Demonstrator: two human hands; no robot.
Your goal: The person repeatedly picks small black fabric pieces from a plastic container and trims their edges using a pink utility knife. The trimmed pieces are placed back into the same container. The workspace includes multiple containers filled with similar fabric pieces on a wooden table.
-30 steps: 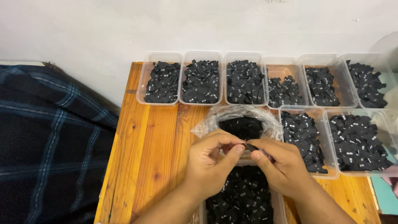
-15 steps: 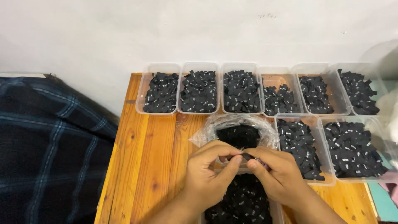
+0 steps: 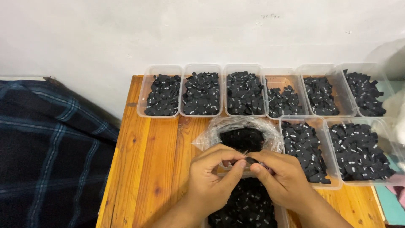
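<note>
Flanking hands (image 3: 249, 177): label-filled clear tubs (image 3: 310, 154)

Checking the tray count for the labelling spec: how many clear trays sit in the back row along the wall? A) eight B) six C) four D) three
B: six clear trays of small black pieces line the wall side of the wooden table, with two more trays nearer, right of the plastic bag.

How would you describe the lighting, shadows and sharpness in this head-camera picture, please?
Head view: soft, even light, only faint shadows on the wooden table; slight sheen on the plastic bag; both hands sharp; the white shape at the right edge is blurred.
</note>
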